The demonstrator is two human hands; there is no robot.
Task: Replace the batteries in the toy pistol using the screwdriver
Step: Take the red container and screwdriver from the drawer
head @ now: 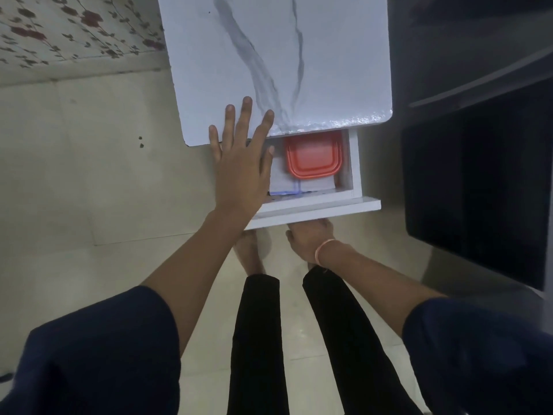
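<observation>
A white drawer [356,163] stands pulled out from under a white marble-patterned table top [269,55]. Inside it lies a box with an orange-red lid [312,157] on top of some white papers [287,181]. My left hand [239,163] is spread flat, fingers straight, over the drawer's left part and the table's front edge. My right hand [311,238] reaches under the drawer front, its fingers hidden beneath it. No toy pistol, screwdriver or batteries are visible.
A dark cabinet or screen [478,190] stands close on the right of the table. Pale floor tiles [89,175] lie to the left, and a flowered wall covering [74,28] is at the far left. My legs and feet are under the drawer.
</observation>
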